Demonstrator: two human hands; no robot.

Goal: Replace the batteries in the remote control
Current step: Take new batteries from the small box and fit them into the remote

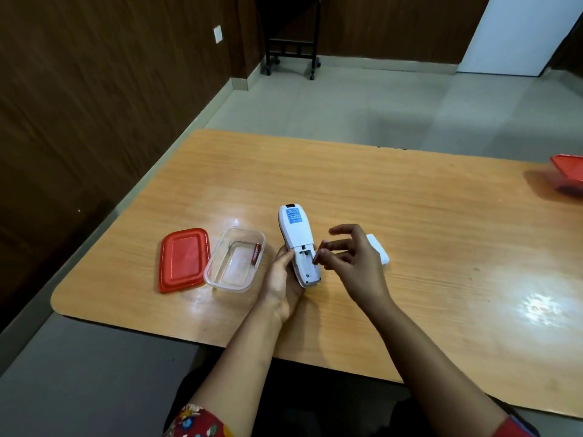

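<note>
A white remote control [296, 234] lies face down, its battery compartment [305, 261] uncovered at the near end. My left hand [282, 280] grips the remote's lower left side. My right hand [350, 257] pinches a red battery [319, 252] at the compartment's right edge, tilted into it. The white battery cover [380, 252] rests on the table behind my right hand, partly hidden. A second red battery [256, 254] lies inside a clear plastic box [220, 279] to the left.
The box's red lid [183, 260] lies left of it on the wooden table [410, 216]. Another red-lidded container [569, 176] sits at the far right edge. The table's near edge runs close under my forearms.
</note>
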